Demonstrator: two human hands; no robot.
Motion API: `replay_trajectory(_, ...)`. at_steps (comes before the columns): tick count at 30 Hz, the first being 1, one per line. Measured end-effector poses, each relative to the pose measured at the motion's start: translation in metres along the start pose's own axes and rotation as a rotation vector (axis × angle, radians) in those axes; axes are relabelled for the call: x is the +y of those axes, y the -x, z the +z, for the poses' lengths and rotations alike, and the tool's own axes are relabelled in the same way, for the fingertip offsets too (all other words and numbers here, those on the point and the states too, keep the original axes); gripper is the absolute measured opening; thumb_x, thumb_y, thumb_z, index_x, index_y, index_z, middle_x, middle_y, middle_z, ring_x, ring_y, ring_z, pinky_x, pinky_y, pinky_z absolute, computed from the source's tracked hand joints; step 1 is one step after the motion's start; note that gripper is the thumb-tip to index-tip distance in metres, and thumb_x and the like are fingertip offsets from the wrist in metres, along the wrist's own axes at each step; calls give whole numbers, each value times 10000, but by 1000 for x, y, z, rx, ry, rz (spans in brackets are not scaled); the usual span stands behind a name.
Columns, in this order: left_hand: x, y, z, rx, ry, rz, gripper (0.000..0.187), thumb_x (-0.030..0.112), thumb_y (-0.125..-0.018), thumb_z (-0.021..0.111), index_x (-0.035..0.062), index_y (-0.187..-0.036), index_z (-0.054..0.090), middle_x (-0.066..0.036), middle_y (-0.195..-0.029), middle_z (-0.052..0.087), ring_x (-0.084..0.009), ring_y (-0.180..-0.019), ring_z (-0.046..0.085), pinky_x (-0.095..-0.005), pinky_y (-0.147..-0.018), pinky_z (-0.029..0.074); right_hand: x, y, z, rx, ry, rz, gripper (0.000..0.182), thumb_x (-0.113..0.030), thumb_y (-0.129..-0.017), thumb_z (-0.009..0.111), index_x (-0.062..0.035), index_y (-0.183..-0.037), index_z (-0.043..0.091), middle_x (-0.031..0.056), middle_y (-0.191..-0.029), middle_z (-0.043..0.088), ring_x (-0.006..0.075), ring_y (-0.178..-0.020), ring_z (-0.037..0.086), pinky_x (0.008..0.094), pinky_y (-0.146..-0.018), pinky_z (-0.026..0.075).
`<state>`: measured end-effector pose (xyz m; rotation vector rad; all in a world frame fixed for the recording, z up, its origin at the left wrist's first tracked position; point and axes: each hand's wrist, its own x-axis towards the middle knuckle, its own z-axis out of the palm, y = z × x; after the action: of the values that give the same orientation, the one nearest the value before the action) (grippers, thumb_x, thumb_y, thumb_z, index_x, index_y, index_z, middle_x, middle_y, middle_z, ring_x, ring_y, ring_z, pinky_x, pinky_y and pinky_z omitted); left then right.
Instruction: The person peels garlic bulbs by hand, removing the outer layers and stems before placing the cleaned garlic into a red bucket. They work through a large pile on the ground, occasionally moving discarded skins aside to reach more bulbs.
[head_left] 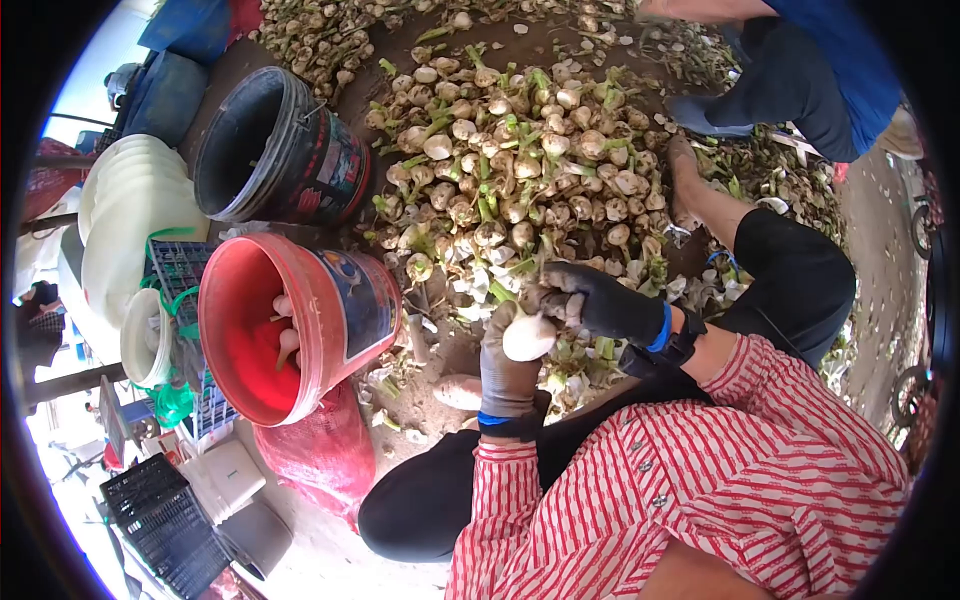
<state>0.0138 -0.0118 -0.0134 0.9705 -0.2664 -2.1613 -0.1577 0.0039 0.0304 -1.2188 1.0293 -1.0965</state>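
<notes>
A whitish bulb rests in my left hand, which wears a grey glove with the fingers wrapped round it. Close on its right, my right hand, in a dark glove, is closed with its fingertips beside the bulb; what it holds, if anything, is too small to name. Just beyond both hands lies a large heap of garlic bulbs with green stem stubs. To the left, a red bucket lies tilted towards me with several bulbs inside.
Behind the red bucket stands a black bucket. A red mesh sack lies below it. Pale tubs and a black crate are at the left. Another person's leg is at the upper right.
</notes>
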Motion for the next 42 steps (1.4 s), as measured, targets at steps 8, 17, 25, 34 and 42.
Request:
replay_trajectory(8,1,-1,-28,-132,-62,77,470,397,-851,428,32,-1146,422,-181,-1086,494,-274,-979,530,-395,-785,490,-4,10,22,-262,-244,-146,256,-248,-910,453,-13,-994,509,60,-881,556,142,-824,543,260,-734,440)
replay_trajectory(17,50,3,3,-22,443,59,216,226,-851,478,113,-1030,523,-32,-858,567,-109,-687,471,-216,-536,372,36,32,-28,-453,496,335,525,-44,-652,552,-88,-1173,515,112,-917,599,192,-832,579,323,-717,458)
replay_trajectory(25,119,24,16,-229,410,430,391,299,-858,519,18,-1129,497,-61,-959,599,-113,-772,542,-211,-542,396,194,15,-126,162,1415,377,231,-237,-677,612,-68,-831,641,137,-779,625,326,-707,597,398,-639,468)
replay_trajectory(34,10,-6,30,113,-392,138,444,288,-880,501,32,-1234,424,-127,-1119,529,-191,-960,549,-246,-735,454,163,13,-125,81,1097,246,241,-187,-762,539,-42,-950,576,148,-838,612,273,-669,602,381,-616,471)
replay_trajectory(42,-21,-20,26,122,-849,486,662,135,-729,698,-49,-1261,350,-160,-1189,446,-222,-1054,476,-295,-908,388,104,-4,-22,8,-205,560,315,-291,-880,458,-20,-1017,543,71,-862,590,175,-695,596,318,-591,474)
